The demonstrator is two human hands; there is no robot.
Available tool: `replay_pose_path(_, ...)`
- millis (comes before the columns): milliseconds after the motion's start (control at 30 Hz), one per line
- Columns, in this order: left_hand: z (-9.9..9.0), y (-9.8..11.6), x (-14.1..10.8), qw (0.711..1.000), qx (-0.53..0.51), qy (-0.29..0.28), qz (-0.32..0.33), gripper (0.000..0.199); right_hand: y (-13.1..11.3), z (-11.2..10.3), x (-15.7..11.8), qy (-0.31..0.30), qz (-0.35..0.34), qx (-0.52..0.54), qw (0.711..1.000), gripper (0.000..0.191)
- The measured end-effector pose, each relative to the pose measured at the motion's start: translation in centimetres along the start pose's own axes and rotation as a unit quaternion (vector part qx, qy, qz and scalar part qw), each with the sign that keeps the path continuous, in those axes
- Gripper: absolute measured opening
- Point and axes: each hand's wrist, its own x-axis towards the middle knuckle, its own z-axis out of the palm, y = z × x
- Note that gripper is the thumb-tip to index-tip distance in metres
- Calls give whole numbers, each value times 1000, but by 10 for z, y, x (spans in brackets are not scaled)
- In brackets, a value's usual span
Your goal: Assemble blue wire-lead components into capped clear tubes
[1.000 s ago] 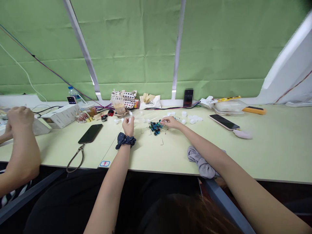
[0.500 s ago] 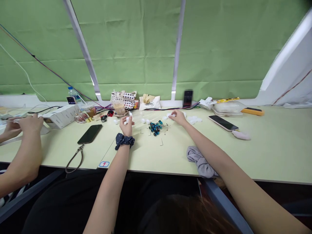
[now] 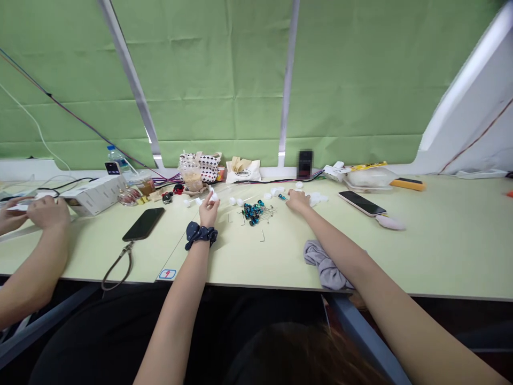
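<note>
My left hand (image 3: pixel 208 209), with a dark scrunchie (image 3: pixel 201 235) at its wrist, pinches a small white cap (image 3: pixel 214 196). To the right, my right hand (image 3: pixel 298 201) has its fingers closed on a small blue-and-black piece (image 3: pixel 282 197) that pokes out at their left. A pile of blue and black metal parts with thin stems (image 3: pixel 254 213) lies between the hands. Several white caps (image 3: pixel 276 191) are spread behind the pile and beside my right hand. A small L-shaped key (image 3: pixel 262 236) lies in front of the pile.
Phones lie at left (image 3: pixel 143 224) and right (image 3: pixel 362 203). A grey cloth (image 3: pixel 328 266) rests at the front edge beneath my right forearm. A white box (image 3: pixel 94 193), a cup (image 3: pixel 192 179) and bags stand behind. Another person's hands (image 3: pixel 48 211) work at far left.
My right hand has shifted slightly right, and a blue-and-black piece now shows at its fingertips. My left hand stays near the same spot with the white cap. The view has moved slightly.
</note>
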Motion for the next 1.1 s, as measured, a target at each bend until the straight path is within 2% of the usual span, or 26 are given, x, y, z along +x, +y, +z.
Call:
replay_pose_path(167, 5, -4, -5, 988, 5, -151, -40, 79, -5, -4, -4, 15, 1, 26, 1000, 32)
replay_pose_path(300, 8, -6, -8, 970, 50, -239, -10, 76, -14, -13, -9, 103, -15, 125, 987, 33)
replay_pose_path(400, 8, -7, -8, 963, 78, -258, 16, 70, -25, -23, -16, 202, -47, 246, 947, 37)
replay_pose_path(467, 8, -4, -9, 963, 91, -253, 29, 68, -35, -30, -22, 228, -77, 338, 910, 38)
replay_pose_path(533, 9, 1, -11, 963, 98, -248, 31, 67, -46, -35, -29, 180, -110, 435, 876, 41)
replay_pose_path(600, 11, 9, -15, 961, 92, -258, 19, 67, -59, -36, -39, 75, -129, 514, 845, 43)
replay_pose_path(667, 14, 17, -20, 956, 64, -288, 2, 68, -72, -35, -49, -23, -130, 559, 818, 44)
replay_pose_path(767, 22, 25, -28, 945, 6, -327, -2, 59, -87, -30, -62, -111, -111, 584, 796, 46)
replay_pose_path(867, 28, 27, -31, 946, -29, -323, 9, 43, -94, -28, -70, -156, -90, 582, 793, 46)
replay_pose_path(967, 31, 28, -32, 950, -32, -309, 5, 37, -93, -27, -70, -178, -72, 568, 800, 46)
replay_pose_path(1100, 31, 29, -33, 958, 47, -281, 30, 31, -91, -27, -70, -198, -59, 536, 819, 47)
